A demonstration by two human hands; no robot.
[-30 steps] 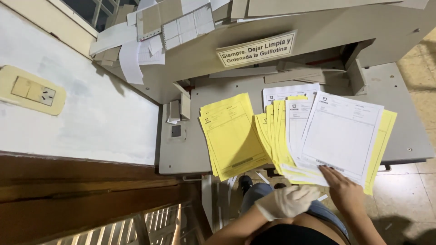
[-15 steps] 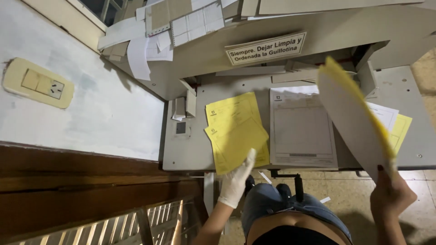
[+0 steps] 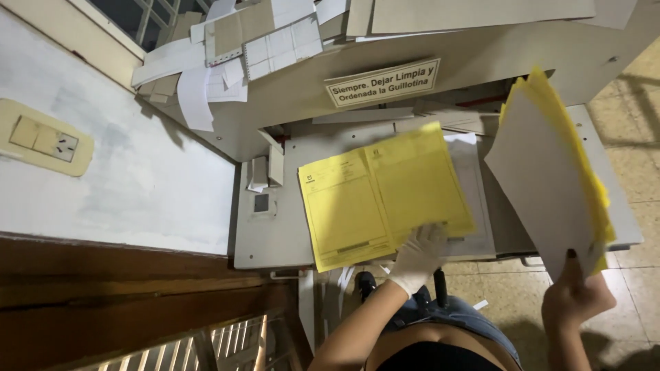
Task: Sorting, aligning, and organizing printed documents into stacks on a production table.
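Observation:
My left hand [image 3: 416, 257], in a white glove, grips the near edge of a yellow printed sheet [image 3: 419, 182] and lifts it above the grey machine table [image 3: 275, 237]. Beside it another yellow sheet [image 3: 340, 209] lies flat on the table. Under the lifted sheet a white form [image 3: 474, 199] partly shows. My right hand [image 3: 574, 299], bare, holds up a stack of white and yellow sheets [image 3: 550, 178] by its lower corner, tilted on edge to the right of the table.
A paper cutter's grey body [image 3: 481, 62] with a printed sign [image 3: 381, 82] stands behind the table. Loose cardboard and paper scraps [image 3: 254, 41] pile on top. A white wall with a beige switch plate [image 3: 41, 137] is left; wooden railing [image 3: 137, 302] below.
My left hand went from the table's front edge to grip a yellow sheet and slide it right over the white form. The stack in my right hand stays raised at the right.

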